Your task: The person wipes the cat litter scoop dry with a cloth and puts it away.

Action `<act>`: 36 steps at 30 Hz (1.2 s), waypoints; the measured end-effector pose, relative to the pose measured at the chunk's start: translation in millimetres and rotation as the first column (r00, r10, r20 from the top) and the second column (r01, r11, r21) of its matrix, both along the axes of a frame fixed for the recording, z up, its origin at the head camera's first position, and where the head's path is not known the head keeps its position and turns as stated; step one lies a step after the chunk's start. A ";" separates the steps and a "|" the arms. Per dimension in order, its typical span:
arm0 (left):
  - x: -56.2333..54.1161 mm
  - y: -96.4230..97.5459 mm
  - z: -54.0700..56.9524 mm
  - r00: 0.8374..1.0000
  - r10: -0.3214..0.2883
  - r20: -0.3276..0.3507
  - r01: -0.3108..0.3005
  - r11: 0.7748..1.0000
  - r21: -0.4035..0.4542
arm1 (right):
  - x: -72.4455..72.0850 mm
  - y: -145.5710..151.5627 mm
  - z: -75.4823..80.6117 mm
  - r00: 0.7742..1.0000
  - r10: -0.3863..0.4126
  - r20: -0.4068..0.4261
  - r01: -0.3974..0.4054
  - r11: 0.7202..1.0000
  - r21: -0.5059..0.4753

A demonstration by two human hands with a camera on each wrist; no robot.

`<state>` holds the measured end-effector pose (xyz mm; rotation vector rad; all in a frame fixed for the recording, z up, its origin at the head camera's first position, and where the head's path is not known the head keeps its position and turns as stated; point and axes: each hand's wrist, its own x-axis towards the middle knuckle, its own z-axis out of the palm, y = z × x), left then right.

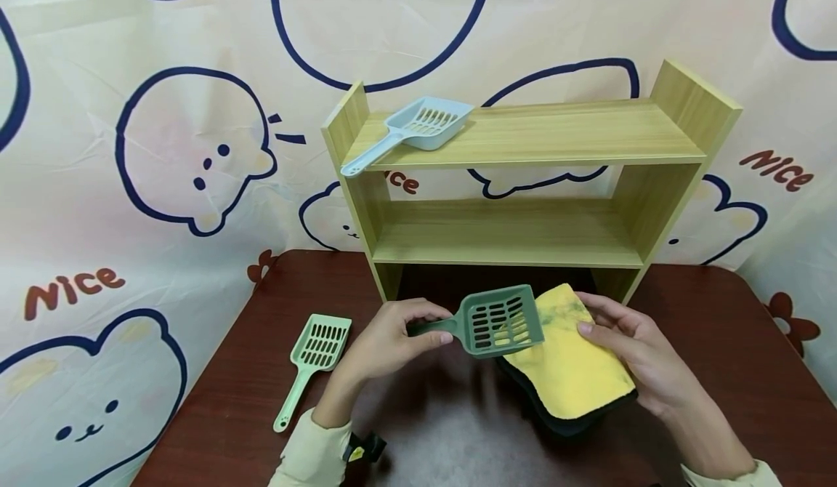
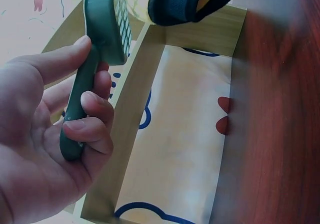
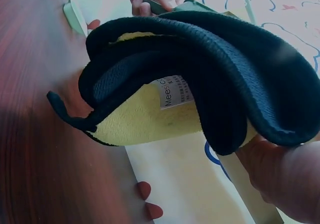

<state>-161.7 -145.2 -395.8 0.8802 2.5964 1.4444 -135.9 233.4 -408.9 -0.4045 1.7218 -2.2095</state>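
My left hand (image 1: 399, 338) grips the handle of a dark green litter scoop (image 1: 500, 321), fingers wrapped round it in the left wrist view. The slotted head of this scoop overlaps the left edge of a folded yellow cloth (image 1: 572, 360) with dark edging. My right hand (image 1: 644, 356) holds that cloth by its right side, thumb on top. Below, the right wrist view shows the cloth's dark folds (image 3: 165, 49) and a white label (image 3: 176, 91). On the table left of my left hand lies a light green litter scoop (image 1: 320, 345).
A two-tier wooden shelf (image 1: 510, 232) stands at the back of the dark red-brown table (image 1: 216, 414). A light blue litter scoop (image 1: 425, 123) rests on its top board at the left, handle over the front edge. Behind hangs a printed curtain (image 1: 196, 145).
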 end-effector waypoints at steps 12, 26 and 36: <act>-1.3 -2.1 -0.3 0.994 0.107 -0.030 -0.107 0.994 -0.022 | -0.3 1.5 -0.4 0.999 0.028 -0.018 -0.028 1.000 -0.002; 1.4 9.0 -1.5 0.987 0.146 -0.064 -0.147 0.989 -0.012 | 1.7 -12.3 -3.9 0.995 0.069 -0.071 -0.069 0.998 0.005; 1.8 21.0 -4.3 0.977 0.183 -0.106 -0.185 0.983 -0.017 | 4.0 -25.9 -7.5 0.997 0.048 -0.068 -0.048 0.999 0.010</act>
